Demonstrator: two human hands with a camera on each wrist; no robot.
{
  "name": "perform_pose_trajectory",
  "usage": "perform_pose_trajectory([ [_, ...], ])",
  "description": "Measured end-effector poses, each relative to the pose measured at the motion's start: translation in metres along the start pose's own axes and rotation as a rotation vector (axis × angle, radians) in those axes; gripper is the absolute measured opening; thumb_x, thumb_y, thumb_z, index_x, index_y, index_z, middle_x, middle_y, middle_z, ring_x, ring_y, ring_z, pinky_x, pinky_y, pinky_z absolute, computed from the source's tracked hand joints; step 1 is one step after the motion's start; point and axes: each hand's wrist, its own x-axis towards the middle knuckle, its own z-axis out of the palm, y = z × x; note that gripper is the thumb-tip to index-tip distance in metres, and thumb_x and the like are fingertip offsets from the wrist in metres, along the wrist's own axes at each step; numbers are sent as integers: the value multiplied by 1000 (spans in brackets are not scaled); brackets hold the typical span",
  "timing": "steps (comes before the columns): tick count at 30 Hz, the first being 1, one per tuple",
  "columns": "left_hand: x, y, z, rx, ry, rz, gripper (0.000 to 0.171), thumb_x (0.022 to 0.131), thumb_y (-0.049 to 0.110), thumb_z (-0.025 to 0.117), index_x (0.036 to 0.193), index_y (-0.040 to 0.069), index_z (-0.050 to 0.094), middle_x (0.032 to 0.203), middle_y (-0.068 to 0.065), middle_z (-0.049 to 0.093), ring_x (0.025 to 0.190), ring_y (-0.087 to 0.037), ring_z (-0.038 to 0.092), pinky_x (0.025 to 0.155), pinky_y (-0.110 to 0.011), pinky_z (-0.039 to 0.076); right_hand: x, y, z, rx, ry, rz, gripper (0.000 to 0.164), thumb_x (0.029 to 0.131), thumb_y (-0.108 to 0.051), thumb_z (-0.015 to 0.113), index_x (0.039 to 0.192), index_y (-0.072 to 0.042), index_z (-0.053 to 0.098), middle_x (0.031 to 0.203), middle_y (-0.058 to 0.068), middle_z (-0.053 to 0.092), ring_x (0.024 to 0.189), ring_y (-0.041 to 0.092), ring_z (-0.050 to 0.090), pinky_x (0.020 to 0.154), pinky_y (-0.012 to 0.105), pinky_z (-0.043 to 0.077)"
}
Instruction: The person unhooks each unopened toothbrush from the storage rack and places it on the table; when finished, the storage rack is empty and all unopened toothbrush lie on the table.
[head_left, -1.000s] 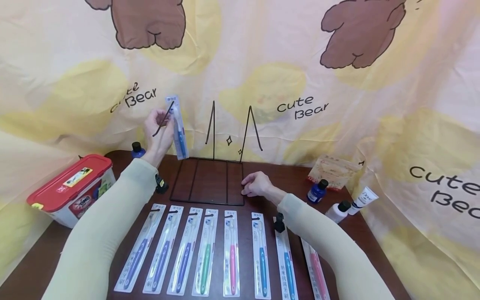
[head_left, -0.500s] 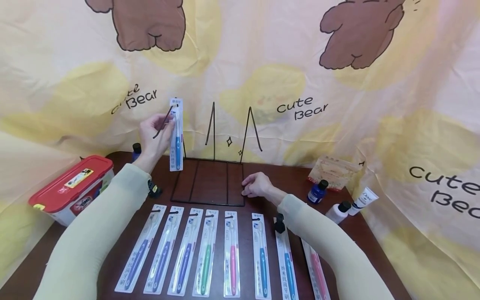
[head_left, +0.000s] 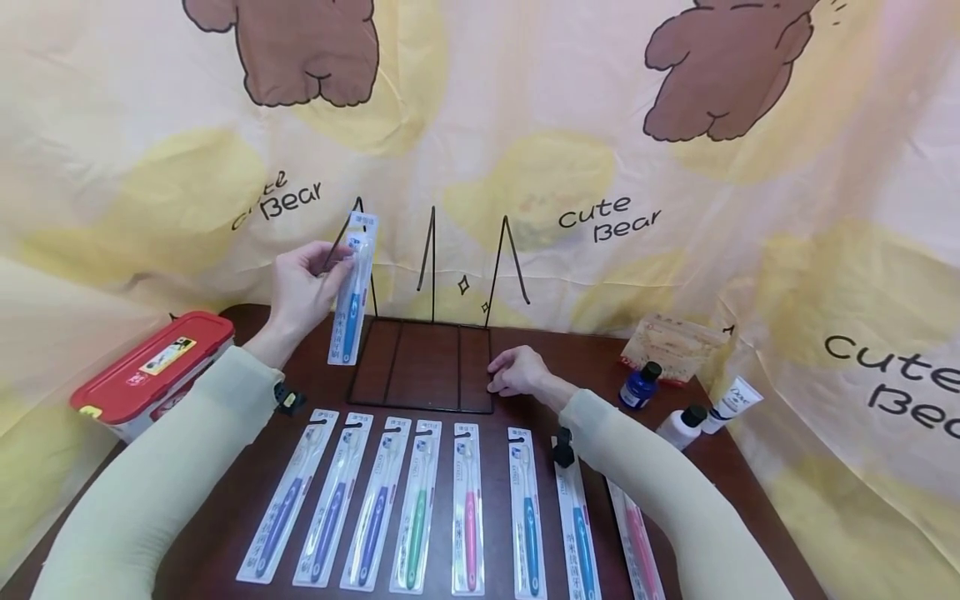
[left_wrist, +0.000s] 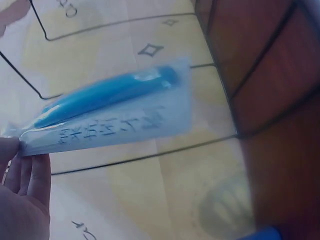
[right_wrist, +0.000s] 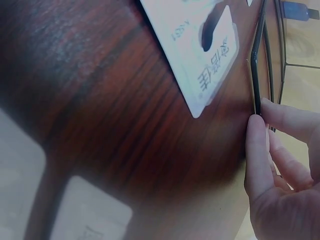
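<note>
My left hand (head_left: pixel 303 283) pinches the edge of a packaged toothbrush (head_left: pixel 351 308) with a blue handle. The package hangs tilted at the leftmost prong of a black wire display rack (head_left: pixel 420 407), its upper end overlapping the prong in the head view. From the left wrist, the blue handle (left_wrist: pixel 110 95) shows through the clear plastic, pointing away from the thumb. My right hand (head_left: pixel 519 372) is at the rack's right side; the right wrist view has its thumb and fingers pinching the black wire (right_wrist: pixel 256 75). Both other hooked prongs of the rack are bare.
Several packaged toothbrushes (head_left: pixel 412 508) lie in a row along the near table, some partly under the right forearm. A red-lidded tub (head_left: pixel 153 367) stands left. To the right are a blue bottle (head_left: pixel 639 387), a white bottle (head_left: pixel 681 428), a white tube (head_left: pixel 731 404) and a pouch (head_left: pixel 671 348).
My left hand has come lower and nearer with the toothbrush. The package's bottom end has swung left and down. My right hand stays on the rack.
</note>
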Motion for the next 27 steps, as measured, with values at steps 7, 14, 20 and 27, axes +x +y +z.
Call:
perform_pose_trajectory([
  [7, -22, 13, -3, 35, -159, -79, 22, 107, 21, 78, 123, 6, 84, 130, -18, 83, 99, -4, 74, 82, -9, 59, -1, 2, 0, -3, 12, 5, 29, 95, 0, 86, 123, -2, 80, 107, 15, 84, 95, 25, 85, 91, 43, 71],
  [14, -49, 5, -36, 233, -359, -91, 20, 105, 24, 81, 120, 11, 86, 121, -16, 85, 92, -18, 72, 77, -19, 58, 0, 1, 1, -7, 8, 1, 28, 94, 0, 86, 122, -4, 81, 108, 15, 84, 95, 25, 85, 90, 42, 71],
  [20, -80, -26, -79, 303, -544, -233, 25, 105, 24, 80, 126, 9, 83, 129, -19, 80, 100, -24, 74, 82, -28, 66, 0, 2, 2, -14, 4, 1, 28, 95, 0, 86, 122, -3, 80, 107, 15, 84, 94, 24, 84, 90, 42, 71],
  [27, -125, -75, -113, 298, -580, -541, 44, 104, 32, 81, 136, 3, 74, 136, -23, 76, 103, -21, 77, 91, -42, 71, 1, 2, 1, -15, 7, -7, 28, 94, 0, 87, 122, -3, 81, 104, 14, 85, 93, 24, 85, 88, 41, 71],
])
